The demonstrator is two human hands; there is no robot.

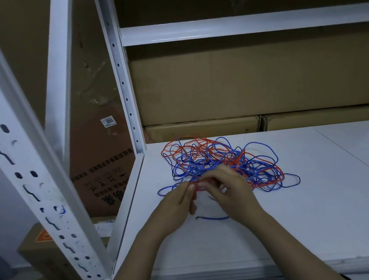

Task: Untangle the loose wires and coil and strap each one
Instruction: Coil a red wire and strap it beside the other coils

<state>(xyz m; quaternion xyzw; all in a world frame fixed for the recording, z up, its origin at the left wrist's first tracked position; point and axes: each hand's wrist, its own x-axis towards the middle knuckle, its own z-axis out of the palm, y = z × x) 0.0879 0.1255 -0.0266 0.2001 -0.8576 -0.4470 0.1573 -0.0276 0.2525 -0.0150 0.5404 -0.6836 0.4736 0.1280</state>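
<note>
While both hands, left hand (180, 199) and right hand (228, 189), pinch a red wire (266, 182), we risk tightening the blue wire (215, 218) knots by yanking.

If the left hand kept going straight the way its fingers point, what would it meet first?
The left hand points up and right, its fingertips already against the right hand. It would likely press into those fingers first, then the tangled wires just beyond; depth is uncertain.

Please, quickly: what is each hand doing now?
Left hand: pinched shut on thin red wire.
Right hand: fingers closed on the same tangle; which wire cannot be told.
</note>
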